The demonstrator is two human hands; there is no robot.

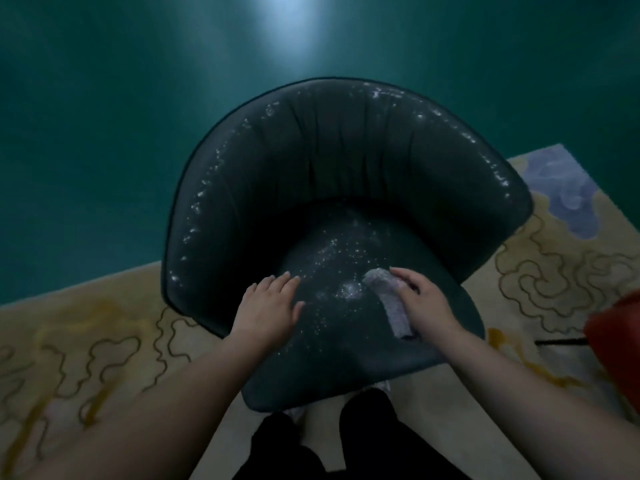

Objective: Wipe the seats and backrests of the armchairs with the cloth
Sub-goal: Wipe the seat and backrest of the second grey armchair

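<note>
Head view, looking down. Dark armchair (346, 188) right in front, standing on a pale rug (554, 271) with wavy lines. Seat (346, 341) close to the body, curved backrest (346, 150) farther away, behind the seat. Lots of white specks on both, thick in the middle of the seat and along the backrest's top edge.

Cloth (391, 303) folded into a long strip on the right part of the seat. Long way of the strip running from far to near, a bit slanted, far end near the specks, near end toward the front edge.

Right hand (420, 299) on top of the cloth's right side, fingers curled over it and gripping it. Left hand (268, 306) lying flat on the left part of the seat, fingers straight, holding nothing, maybe just steadying the chair. Well apart from the cloth.

Thickest clump of specks between the two hands, just left of the cloth. So probably a sweep to the left next, across the seat middle, with the right hand doing the work. Backrest looking not yet wiped, and farther to reach.

Something red (620, 344) at the right edge, too cut off to name.
</note>
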